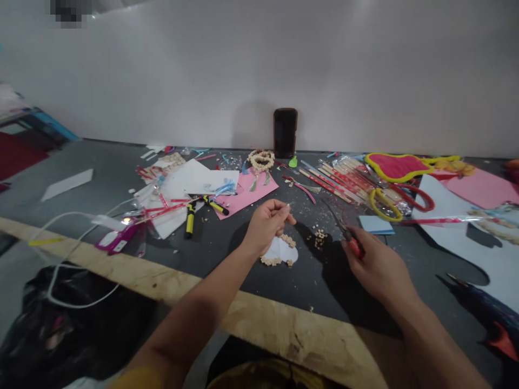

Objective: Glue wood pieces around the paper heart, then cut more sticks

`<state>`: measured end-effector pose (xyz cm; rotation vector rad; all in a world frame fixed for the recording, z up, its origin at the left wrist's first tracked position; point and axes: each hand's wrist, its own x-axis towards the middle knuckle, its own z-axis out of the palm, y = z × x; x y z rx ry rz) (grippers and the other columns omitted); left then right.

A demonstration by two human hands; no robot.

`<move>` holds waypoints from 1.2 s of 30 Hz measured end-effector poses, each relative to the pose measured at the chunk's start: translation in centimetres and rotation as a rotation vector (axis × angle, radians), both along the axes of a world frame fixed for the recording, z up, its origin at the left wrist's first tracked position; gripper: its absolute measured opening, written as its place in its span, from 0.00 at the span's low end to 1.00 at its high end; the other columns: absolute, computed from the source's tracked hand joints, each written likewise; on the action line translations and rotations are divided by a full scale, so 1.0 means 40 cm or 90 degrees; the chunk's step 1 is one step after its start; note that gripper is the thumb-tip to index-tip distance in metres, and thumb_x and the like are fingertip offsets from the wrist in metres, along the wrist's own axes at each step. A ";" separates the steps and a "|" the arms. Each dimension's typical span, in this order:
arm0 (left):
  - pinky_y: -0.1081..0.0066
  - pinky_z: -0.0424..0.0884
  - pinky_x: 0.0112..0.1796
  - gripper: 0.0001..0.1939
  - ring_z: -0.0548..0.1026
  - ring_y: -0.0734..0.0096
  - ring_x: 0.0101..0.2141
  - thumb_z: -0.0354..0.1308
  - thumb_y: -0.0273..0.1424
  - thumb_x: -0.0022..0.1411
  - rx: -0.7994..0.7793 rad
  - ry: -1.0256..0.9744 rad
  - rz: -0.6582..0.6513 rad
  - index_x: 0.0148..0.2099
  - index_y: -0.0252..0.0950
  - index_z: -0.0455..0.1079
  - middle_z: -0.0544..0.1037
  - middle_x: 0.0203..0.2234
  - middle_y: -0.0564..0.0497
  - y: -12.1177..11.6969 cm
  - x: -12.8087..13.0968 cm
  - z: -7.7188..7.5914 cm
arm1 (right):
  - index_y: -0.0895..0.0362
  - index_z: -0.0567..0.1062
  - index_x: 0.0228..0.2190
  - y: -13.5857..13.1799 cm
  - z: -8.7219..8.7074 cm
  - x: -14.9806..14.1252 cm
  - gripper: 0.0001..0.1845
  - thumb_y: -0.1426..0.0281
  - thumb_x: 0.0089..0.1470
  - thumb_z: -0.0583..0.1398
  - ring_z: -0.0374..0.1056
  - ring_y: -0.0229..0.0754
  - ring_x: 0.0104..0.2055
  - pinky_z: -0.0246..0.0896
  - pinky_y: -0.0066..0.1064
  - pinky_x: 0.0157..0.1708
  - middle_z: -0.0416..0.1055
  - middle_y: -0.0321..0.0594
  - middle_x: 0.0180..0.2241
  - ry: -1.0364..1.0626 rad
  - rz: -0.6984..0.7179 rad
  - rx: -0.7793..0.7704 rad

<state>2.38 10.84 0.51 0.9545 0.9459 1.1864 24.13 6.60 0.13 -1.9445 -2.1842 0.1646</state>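
My left hand is closed in a pinch, with a small pale piece showing at the fingertips. Under it lies a white rounded paper cutout, with small beige pieces along parts of its edge. My right hand grips red-handled scissors, their thin dark blades pointing up and left over the black tabletop. Between the hands sits a loose pile of tiny beige pieces, partly in shadow.
A phone leans against the wall behind a beaded heart-shaped ornament. Pink paper and yellow-black pliers lie left. Yellow-and-red-handled scissors and wrapped sticks lie right. A glue gun is at the right edge.
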 end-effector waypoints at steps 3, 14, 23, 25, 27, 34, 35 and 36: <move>0.82 0.48 0.16 0.11 0.53 0.88 0.13 0.58 0.35 0.54 0.009 0.001 -0.004 0.32 0.34 0.61 0.72 0.19 0.55 -0.005 -0.009 0.002 | 0.56 0.67 0.44 0.002 -0.001 0.001 0.18 0.63 0.55 0.48 0.70 0.46 0.33 0.57 0.31 0.26 0.73 0.44 0.33 0.003 0.004 -0.002; 0.81 0.50 0.16 0.12 0.54 0.87 0.13 0.58 0.37 0.54 0.017 0.085 -0.034 0.32 0.34 0.61 0.72 0.19 0.54 -0.051 -0.042 0.036 | 0.53 0.62 0.29 0.007 0.005 0.005 0.12 0.57 0.52 0.50 0.61 0.40 0.20 0.48 0.27 0.20 0.64 0.36 0.19 0.052 -0.086 0.003; 0.80 0.56 0.19 0.08 0.65 0.80 0.18 0.60 0.33 0.51 -0.042 0.326 -0.229 0.31 0.33 0.69 0.69 0.16 0.56 -0.254 -0.162 0.094 | 0.52 0.58 0.22 0.006 0.013 -0.015 0.15 0.55 0.49 0.51 0.54 0.37 0.18 0.43 0.27 0.19 0.58 0.33 0.16 0.028 -0.057 -0.049; 0.79 0.57 0.19 0.07 0.65 0.78 0.18 0.60 0.34 0.51 -0.082 0.380 -0.365 0.29 0.34 0.71 0.70 0.16 0.55 -0.314 -0.199 0.089 | 0.52 0.58 0.22 0.005 0.011 -0.019 0.15 0.55 0.49 0.51 0.53 0.37 0.18 0.43 0.27 0.19 0.58 0.33 0.16 0.014 -0.054 -0.054; 0.78 0.58 0.19 0.07 0.67 0.75 0.19 0.59 0.34 0.51 -0.114 0.407 -0.515 0.29 0.36 0.72 0.72 0.17 0.54 -0.370 -0.232 0.060 | 0.52 0.58 0.22 0.004 0.010 -0.022 0.15 0.55 0.49 0.51 0.52 0.37 0.17 0.42 0.28 0.19 0.58 0.33 0.17 0.007 -0.048 -0.054; 0.76 0.62 0.30 0.09 0.72 0.69 0.30 0.53 0.31 0.53 -0.124 0.698 -0.323 0.33 0.34 0.73 0.77 0.26 0.51 -0.485 -0.253 -0.168 | 0.52 0.59 0.22 0.002 0.015 -0.032 0.15 0.56 0.49 0.53 0.54 0.38 0.18 0.42 0.28 0.19 0.60 0.35 0.18 -0.021 -0.019 -0.050; 0.75 0.62 0.32 0.10 0.72 0.68 0.32 0.53 0.31 0.53 -0.119 0.709 -0.309 0.34 0.34 0.73 0.77 0.29 0.50 -0.492 -0.244 -0.194 | 0.52 0.59 0.22 0.002 0.015 -0.034 0.15 0.56 0.49 0.53 0.54 0.38 0.19 0.42 0.28 0.19 0.60 0.35 0.18 -0.022 -0.017 -0.049; 0.73 0.62 0.34 0.10 0.72 0.66 0.33 0.53 0.31 0.53 -0.116 0.721 -0.298 0.35 0.35 0.73 0.77 0.30 0.50 -0.497 -0.234 -0.216 | 0.52 0.58 0.22 0.001 0.015 -0.035 0.15 0.56 0.49 0.52 0.54 0.38 0.19 0.41 0.28 0.19 0.60 0.35 0.18 -0.022 -0.014 -0.047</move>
